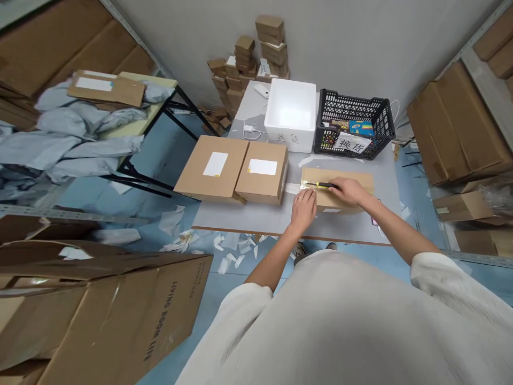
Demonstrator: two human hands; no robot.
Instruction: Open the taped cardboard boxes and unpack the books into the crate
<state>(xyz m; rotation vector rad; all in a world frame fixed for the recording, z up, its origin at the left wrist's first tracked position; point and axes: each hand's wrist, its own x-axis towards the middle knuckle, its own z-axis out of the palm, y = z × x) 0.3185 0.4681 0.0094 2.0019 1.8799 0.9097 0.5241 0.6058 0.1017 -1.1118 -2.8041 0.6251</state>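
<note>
A long cardboard box lies on the table in front of me, with shiny clear tape at its left end. My right hand is closed around a black-and-yellow utility knife, whose thin tip points left over the top of the box near the tape. My left hand grips the box at its near left corner, fingers bent and close together, just below the knife's tip. The left thumb is hidden. Part of a white label shows on the box's near side.
Two labelled cardboard boxes stand left on the grey table. Behind are a white foam bin and a black crate holding colourful packages. Grey parcels cover a side table. Paper scraps litter the floor.
</note>
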